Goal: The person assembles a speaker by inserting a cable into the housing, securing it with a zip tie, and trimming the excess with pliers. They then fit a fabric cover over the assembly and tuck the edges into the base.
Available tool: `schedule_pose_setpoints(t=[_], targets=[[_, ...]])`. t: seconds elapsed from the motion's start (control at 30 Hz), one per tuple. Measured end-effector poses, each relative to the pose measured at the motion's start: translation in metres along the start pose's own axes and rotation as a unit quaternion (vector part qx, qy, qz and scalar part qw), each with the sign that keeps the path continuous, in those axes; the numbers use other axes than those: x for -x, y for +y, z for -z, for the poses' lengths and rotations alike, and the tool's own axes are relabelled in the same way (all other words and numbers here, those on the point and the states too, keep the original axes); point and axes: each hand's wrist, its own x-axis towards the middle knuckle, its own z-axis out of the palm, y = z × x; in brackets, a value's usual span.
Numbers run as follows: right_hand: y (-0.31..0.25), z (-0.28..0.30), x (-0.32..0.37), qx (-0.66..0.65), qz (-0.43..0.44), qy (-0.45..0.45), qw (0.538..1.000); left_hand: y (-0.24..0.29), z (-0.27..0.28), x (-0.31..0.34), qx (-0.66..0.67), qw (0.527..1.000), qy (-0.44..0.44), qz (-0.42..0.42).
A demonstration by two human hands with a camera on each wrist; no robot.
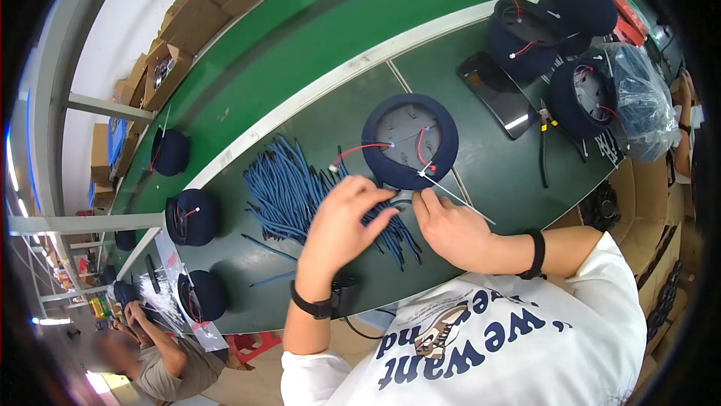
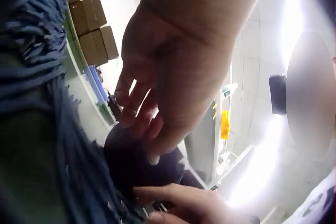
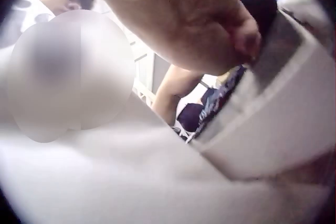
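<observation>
A dark navy round housing (image 1: 454, 135) lies on the green table with its hollow grey inside facing up. Red wires with small white plugs come out of it, and a white cable tie (image 1: 469, 207) sticks out from its near rim. My right hand (image 1: 462, 237) is just below that rim, fingers curled, pinching the end of a short blue cord (image 1: 402, 202). Over the near side of a pile of blue cords (image 1: 282, 188) with dark ends hovers my left hand (image 1: 342, 222), its thumb and fingers apart. In the left wrist view its fingers (image 2: 137, 109) hang loosely bent.
To the right lie a black phone (image 1: 499, 94), cutting pliers (image 1: 544, 143) and more navy housings (image 1: 582, 98) beside a clear plastic bag (image 1: 638, 102). Other housings (image 1: 197, 217) line the left side. Another person (image 1: 161, 361) sits at the far left; cardboard boxes (image 1: 195, 19) stand behind.
</observation>
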Motion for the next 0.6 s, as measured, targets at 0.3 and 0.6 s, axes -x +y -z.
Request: schedule_pose_setpoints(t=[0.3,0.6], targets=[[0.009,0.077,0.009,-0.242,0.048,0.092,0.965,0.019,-0.01,0.002,0.102,0.989,-0.003,-0.105],[0.069,0.093,-0.014,-0.778,-0.027,0.14,0.612,0.046,-0.002,-0.019,0.401,0.915,-0.031,-0.024]])
